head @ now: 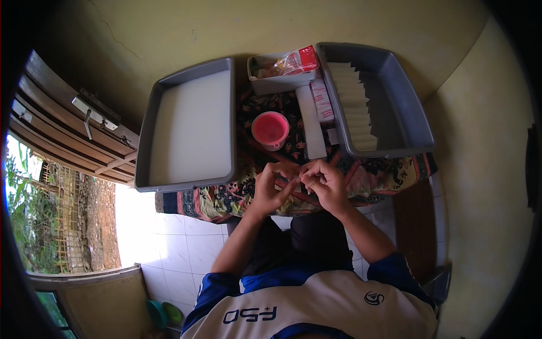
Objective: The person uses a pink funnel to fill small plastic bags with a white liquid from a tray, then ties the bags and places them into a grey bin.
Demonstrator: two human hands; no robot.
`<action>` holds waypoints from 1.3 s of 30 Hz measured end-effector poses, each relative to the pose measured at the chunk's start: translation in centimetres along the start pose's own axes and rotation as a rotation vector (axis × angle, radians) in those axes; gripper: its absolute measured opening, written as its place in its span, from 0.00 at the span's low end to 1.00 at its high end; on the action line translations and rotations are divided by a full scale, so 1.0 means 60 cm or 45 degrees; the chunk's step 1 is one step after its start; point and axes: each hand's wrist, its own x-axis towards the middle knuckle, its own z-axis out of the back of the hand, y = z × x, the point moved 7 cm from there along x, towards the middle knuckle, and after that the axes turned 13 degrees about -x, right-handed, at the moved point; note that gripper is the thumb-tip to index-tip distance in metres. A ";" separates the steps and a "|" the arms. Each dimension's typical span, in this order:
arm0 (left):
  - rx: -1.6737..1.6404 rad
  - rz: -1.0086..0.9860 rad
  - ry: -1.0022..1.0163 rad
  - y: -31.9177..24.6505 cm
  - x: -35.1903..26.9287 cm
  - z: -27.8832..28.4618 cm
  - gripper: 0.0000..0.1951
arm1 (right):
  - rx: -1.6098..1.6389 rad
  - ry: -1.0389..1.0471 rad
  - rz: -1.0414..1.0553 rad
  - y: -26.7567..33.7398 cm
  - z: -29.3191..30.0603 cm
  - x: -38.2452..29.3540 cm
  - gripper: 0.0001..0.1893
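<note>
Close together above the front of the table, my left hand (277,184) and my right hand (325,184) meet at the fingertips. Thumbs and forefingers are drawn together, as in a pinch. Whatever may lie between them is too small to make out. Just beyond my left hand stands a round pink container (271,128) with a small tab on its rim. A long white strip (311,123) lies beyond my right hand, its near end close to the fingers.
A grey tray (232,123) at left holds a broad white sheet or stack (194,127). Another grey tray (391,101) at right holds a row of overlapping white pieces (349,106). Behind are a white box (277,86) with plastic-wrapped items and a red-printed pack (322,101). Patterned cloth (245,197) covers the table.
</note>
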 end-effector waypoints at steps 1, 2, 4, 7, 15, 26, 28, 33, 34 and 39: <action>0.000 -0.002 -0.003 0.000 0.000 0.000 0.19 | -0.001 0.003 0.001 0.000 0.000 0.000 0.04; -0.027 -0.034 -0.013 -0.002 -0.001 0.001 0.19 | -0.014 0.008 -0.006 0.001 -0.001 -0.001 0.05; -0.056 -0.075 -0.022 -0.004 0.001 0.001 0.19 | -0.033 0.014 -0.007 0.003 -0.001 0.000 0.05; -0.077 -0.096 -0.110 -0.008 -0.003 0.003 0.18 | -0.072 0.003 -0.011 0.006 -0.001 -0.001 0.05; 0.014 0.115 -0.152 -0.003 -0.008 -0.002 0.20 | -0.014 -0.057 0.004 0.016 0.001 -0.003 0.05; -0.097 -0.016 -0.128 0.005 -0.020 0.001 0.19 | 0.020 -0.063 -0.022 0.064 0.005 -0.012 0.06; -0.157 0.020 -0.120 0.010 -0.021 0.000 0.19 | 0.012 -0.053 -0.016 0.074 0.008 -0.015 0.06; 0.042 -0.118 -0.062 0.003 -0.019 0.003 0.20 | -0.044 -0.031 0.020 0.079 0.010 -0.001 0.05; 0.038 -0.117 -0.061 0.001 -0.018 0.001 0.20 | -0.047 -0.033 0.018 0.079 0.008 0.002 0.05; 0.037 -0.020 -0.217 -0.014 -0.010 -0.006 0.21 | 0.017 0.000 0.044 0.075 -0.011 0.014 0.05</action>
